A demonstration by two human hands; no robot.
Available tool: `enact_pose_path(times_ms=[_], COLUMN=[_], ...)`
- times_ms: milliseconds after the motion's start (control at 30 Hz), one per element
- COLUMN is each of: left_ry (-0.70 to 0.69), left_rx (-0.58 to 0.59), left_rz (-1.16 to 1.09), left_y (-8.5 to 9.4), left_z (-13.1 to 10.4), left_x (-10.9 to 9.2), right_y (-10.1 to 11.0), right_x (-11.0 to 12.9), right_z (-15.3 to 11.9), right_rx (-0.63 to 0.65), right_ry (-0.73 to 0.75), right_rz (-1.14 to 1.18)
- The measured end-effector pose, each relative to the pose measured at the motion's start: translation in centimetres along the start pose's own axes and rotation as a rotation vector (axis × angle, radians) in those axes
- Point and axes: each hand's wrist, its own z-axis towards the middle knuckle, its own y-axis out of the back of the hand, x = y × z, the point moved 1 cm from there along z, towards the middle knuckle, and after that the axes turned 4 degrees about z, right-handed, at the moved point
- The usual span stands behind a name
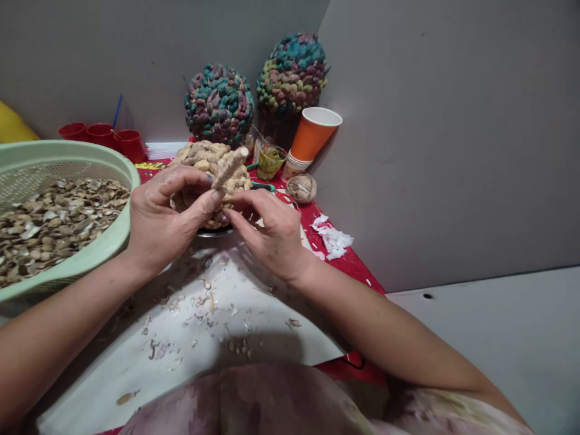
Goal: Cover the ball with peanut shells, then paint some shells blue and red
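A bumpy, tan stick [231,167] is standing tilted above the white sheet [199,386], its pale end pointing up and away from the person. The left hand [165,211] is gripping it between thumb and fingers. The right hand [274,232] is bending its thumb and fingertips in close to the stick's lower part; whether they are pinching something is impossible to tell. The step in hand seems to be fine fingertip work there, and the next move is probably calling for a steady left hold and a light, exact right touch.

Just behind the hands, a lump of peanut shells [203,157] is sitting over a metal dish [212,233]; whether the stick is joined to it is hidden. Crumbs and flakes are littering the sheet. To the left, a green basket [132,181] is holding loose shells [58,223]. Farther back, a twine ball [301,188] is lying near an orange cup [314,136], and two coloured balls [219,103] are resting by the wall.
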Motion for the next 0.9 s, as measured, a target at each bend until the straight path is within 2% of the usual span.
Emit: enact_pose_path(times_ms=[167,400,633,767,900], left_ry=[-0.102,-0.002,-0.002,0.077,0.11], left_rx=[-0.09,-0.026,-0.063,-0.084,0.002], left_rz=[0.157,0.097,0.103,0.101,0.144], left_y=[-0.2,-0.4,-0.2,-0.2,-0.7], left_z=[-0.9,-1.7,-1.7,-1.9,-2.2], left_x=[1.2,2.5,2.8,3.2,3.9], right_y=[0.3,-1.2,-1.7,-2.1,-2.6], right_x=[0.5,0.9,1.1,1.2,1.3], right_z=[-0.3,-0.3,0.5,0.6,0.5], right_rx=[0.015,0.063,0.159,0.113,0.062], right_ry=[-0.054,-0.099,-0.115,-0.069,-0.025], right_rz=[0.032,-0.014,-0.164,-0.252,-0.303])
